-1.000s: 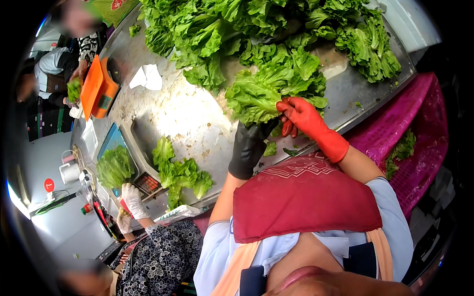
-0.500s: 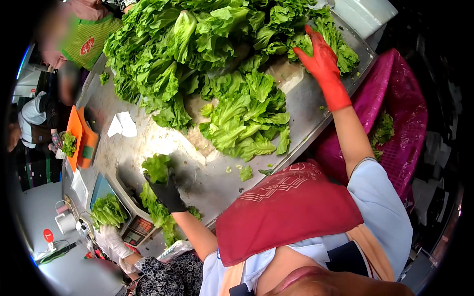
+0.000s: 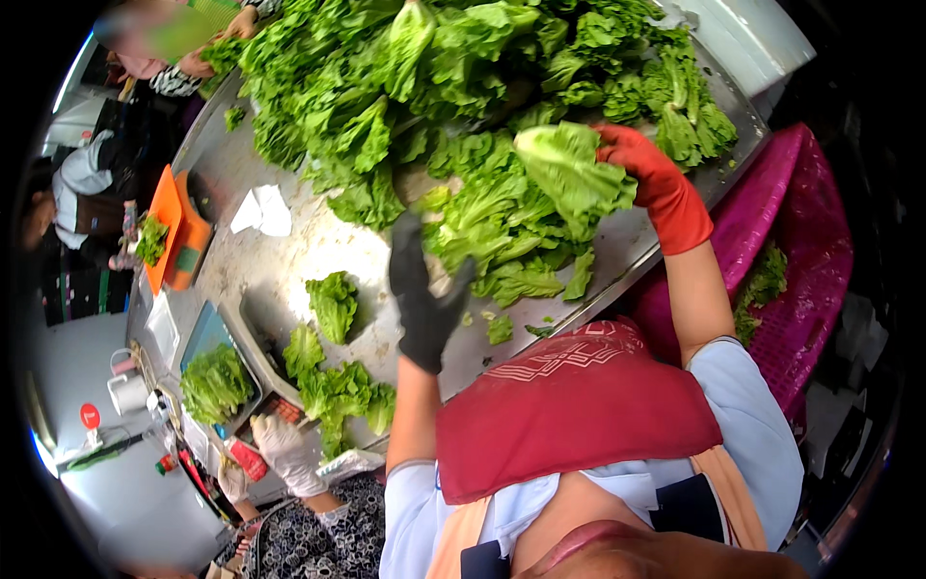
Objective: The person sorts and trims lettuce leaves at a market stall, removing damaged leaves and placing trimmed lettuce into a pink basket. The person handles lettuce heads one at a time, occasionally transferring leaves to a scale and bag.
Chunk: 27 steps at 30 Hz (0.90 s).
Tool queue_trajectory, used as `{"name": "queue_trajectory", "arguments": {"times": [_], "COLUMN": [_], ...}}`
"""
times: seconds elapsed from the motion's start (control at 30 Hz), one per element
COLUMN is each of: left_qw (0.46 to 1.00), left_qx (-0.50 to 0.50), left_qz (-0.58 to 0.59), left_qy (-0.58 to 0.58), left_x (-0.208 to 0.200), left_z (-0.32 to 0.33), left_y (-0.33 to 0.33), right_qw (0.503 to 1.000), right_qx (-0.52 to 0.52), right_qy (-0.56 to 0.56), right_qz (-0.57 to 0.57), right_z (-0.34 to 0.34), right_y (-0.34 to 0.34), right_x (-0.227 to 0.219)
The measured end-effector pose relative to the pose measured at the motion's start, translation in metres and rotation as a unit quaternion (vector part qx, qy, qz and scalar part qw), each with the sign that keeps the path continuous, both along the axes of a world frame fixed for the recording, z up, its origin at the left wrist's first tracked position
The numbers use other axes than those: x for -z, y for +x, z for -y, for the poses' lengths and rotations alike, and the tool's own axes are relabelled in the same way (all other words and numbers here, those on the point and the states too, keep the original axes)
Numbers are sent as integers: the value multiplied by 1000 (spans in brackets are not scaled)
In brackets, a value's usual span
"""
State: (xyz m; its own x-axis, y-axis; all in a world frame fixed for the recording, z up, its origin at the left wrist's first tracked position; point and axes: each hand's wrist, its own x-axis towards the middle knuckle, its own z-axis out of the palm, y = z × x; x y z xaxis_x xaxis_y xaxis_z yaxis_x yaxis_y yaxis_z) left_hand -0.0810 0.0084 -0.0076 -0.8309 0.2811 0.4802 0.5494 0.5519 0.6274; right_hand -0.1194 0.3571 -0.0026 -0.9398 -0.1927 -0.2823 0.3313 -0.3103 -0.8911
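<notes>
My right hand [image 3: 661,188], in a red rubber glove, grips a head of lettuce [image 3: 576,174] and holds it over a smaller heap of loose lettuce [image 3: 497,217]. The pale stem end of that head points left. My left hand [image 3: 424,299], in a black glove, hovers above the metal table with thumb and fingers apart and nothing in it. To its left, a small lettuce piece [image 3: 333,306] rests on the table. More leaves [image 3: 338,394] lie nearer to me. Across the far side spreads a large pile of lettuce [image 3: 386,87].
On the left, a scale [image 3: 203,333] bears a lettuce bunch, with a co-worker's white-gloved hands [image 3: 285,449] beside it. Orange trays [image 3: 188,232] and a white paper [image 3: 262,212] lie farther up. A purple bag [image 3: 801,232] stands off the right edge. Another person's hands [image 3: 227,43] handle greens at top left.
My left hand let go of the small lettuce piece and moved right. My right hand drew back from the pile with a lettuce head. The co-worker's gloved hand left the bunch on the scale.
</notes>
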Motion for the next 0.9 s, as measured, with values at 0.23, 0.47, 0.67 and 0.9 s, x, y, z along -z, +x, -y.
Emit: {"name": "queue_trajectory", "arguments": {"times": [0.23,0.47,0.67,0.9], "left_qw": [989,996,991,952], "left_qx": [58,76,77,74], "left_qz": [85,40,101,241], "left_qy": [106,-34,35,173], "left_x": [32,52,49,69], "left_z": [-30,-20,-25,-23], "left_y": [9,19,29,43], "right_qw": [954,988,993,994], "right_qx": [-197,-123,-92,-53], "right_qy": [-146,56,9,97], "right_qz": [171,74,69,22], "right_z": [78,115,142,153], "right_y": [26,51,56,56], "right_x": [-12,6,5,18]}}
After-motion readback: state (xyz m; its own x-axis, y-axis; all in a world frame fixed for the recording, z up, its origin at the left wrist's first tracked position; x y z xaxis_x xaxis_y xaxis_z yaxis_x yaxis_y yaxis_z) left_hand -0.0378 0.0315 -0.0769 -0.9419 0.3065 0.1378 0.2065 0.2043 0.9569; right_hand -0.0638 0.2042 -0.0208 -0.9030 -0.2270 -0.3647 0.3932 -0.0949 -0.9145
